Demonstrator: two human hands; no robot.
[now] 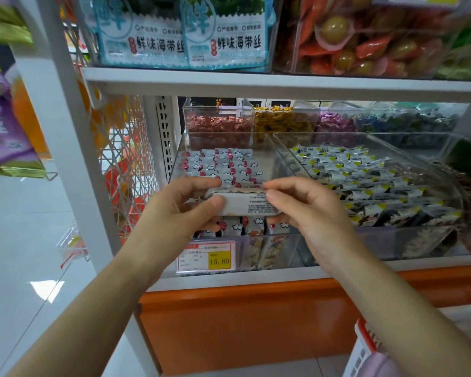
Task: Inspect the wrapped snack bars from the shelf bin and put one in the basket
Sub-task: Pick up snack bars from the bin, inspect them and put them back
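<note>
A white wrapped snack bar with small printed text facing me is held level in front of the clear shelf bin. My left hand pinches its left end between thumb and fingers. My right hand pinches its right end the same way. Behind the bar, the bin holds several more wrapped bars with red and white cloud print. The red and white basket shows at the lower right corner, partly cut off by the frame edge.
A second clear bin of black, white and yellow packets sits to the right. Small bins of wrapped candy stand behind. A price tag reads 15.80. A white shelf post and wire rack stand left; an upper shelf hangs overhead.
</note>
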